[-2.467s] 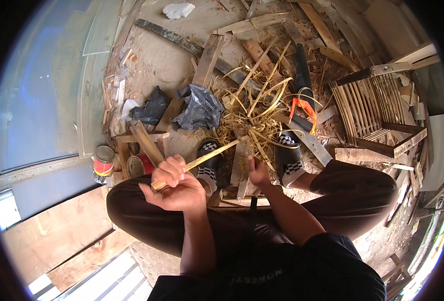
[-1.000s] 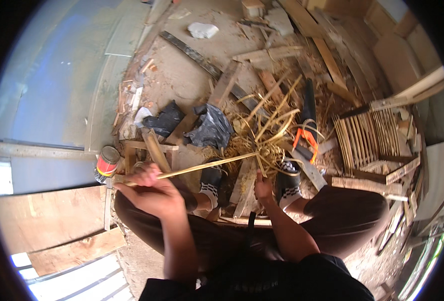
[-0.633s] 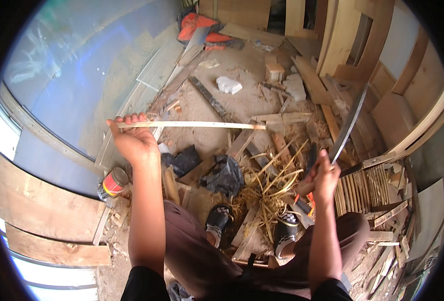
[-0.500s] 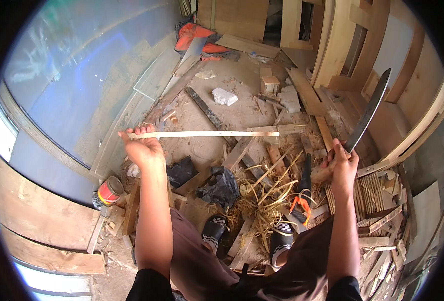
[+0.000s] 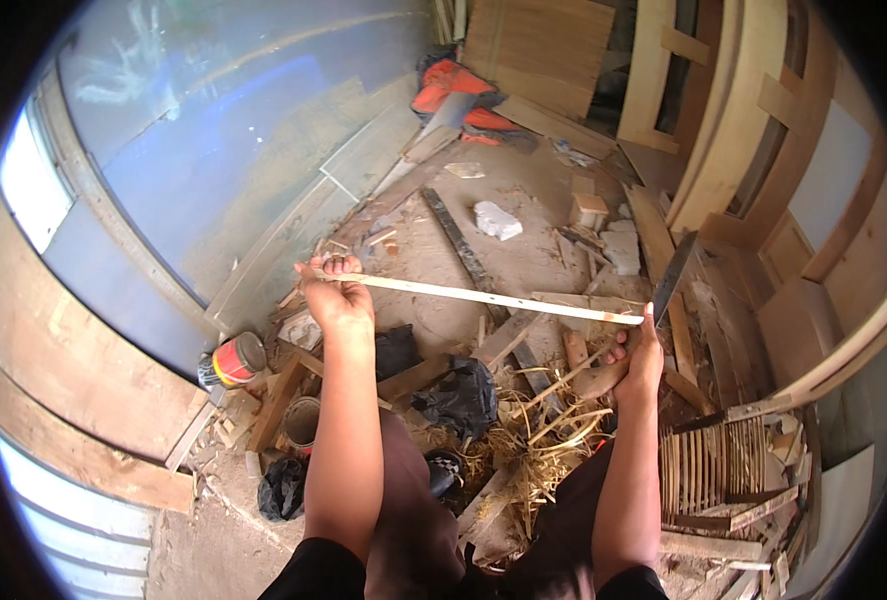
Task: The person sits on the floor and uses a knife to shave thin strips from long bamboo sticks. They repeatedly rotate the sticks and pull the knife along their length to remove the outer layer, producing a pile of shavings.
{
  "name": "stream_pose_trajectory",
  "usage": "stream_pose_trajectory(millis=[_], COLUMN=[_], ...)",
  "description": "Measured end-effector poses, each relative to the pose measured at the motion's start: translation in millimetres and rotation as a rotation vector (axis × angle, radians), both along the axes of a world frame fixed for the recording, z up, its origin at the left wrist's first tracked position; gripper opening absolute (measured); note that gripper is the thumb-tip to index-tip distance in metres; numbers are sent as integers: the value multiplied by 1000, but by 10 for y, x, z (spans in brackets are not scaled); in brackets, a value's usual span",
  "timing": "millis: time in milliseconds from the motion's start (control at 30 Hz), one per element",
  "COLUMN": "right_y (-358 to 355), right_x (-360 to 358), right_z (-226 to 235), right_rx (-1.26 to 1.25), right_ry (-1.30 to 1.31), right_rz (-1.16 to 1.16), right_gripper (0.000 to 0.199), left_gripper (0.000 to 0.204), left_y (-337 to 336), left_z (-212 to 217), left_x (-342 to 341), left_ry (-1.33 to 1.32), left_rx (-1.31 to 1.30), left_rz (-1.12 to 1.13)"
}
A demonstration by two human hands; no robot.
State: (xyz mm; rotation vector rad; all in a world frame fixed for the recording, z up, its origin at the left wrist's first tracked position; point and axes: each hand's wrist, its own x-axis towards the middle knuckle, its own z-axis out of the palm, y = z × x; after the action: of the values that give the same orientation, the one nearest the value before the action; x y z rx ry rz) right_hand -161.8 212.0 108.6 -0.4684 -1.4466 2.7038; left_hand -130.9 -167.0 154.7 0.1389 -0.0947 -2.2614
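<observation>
A thin, pale strip of wood or bamboo (image 5: 488,297) stretches across in front of me, sloping slightly down to the right. My left hand (image 5: 338,300) is closed around its left end. In my right hand (image 5: 641,355) is a large knife with a wooden handle (image 5: 597,380) and a long dark blade (image 5: 675,272) pointing up and away. The strip's right end meets my right thumb, near the base of the blade. Below both hands lies a heap of curly yellowish shavings (image 5: 553,455), close to my feet.
A red-labelled can (image 5: 240,358) stands at the left by wood offcuts. Black plastic (image 5: 458,397) lies near my feet. Farther off are a white lump (image 5: 497,221), a dark batten (image 5: 453,235) and orange cloth (image 5: 453,85). Stacked slats (image 5: 713,465) and wooden frames (image 5: 733,110) stand right.
My right hand has come left with the knife, and its thumb now touches the strip's right end. That end has dipped. The whole view has shifted too.
</observation>
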Motion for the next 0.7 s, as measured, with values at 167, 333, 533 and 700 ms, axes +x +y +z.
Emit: stream_pose_trajectory(millis=[167, 333, 533, 700], right_y=[-208, -335, -356, -356], right_x=[-152, -237, -286, -230], right_z=[-147, -241, -326, -303], right_rx=[-219, -311, -257, -93], right_ry=[52, 118, 94, 198], right_rz=[92, 182, 182, 188], right_gripper=[32, 21, 18, 18], left_gripper=[47, 49, 49, 37], left_y=[-224, -357, -186, 110], left_z=[-218, -119, -98, -79], left_x=[109, 246, 275, 225], left_ry=[-21, -109, -501, -505], left_rx=[-86, -115, -386, -493], left_rz=[66, 103, -213, -478])
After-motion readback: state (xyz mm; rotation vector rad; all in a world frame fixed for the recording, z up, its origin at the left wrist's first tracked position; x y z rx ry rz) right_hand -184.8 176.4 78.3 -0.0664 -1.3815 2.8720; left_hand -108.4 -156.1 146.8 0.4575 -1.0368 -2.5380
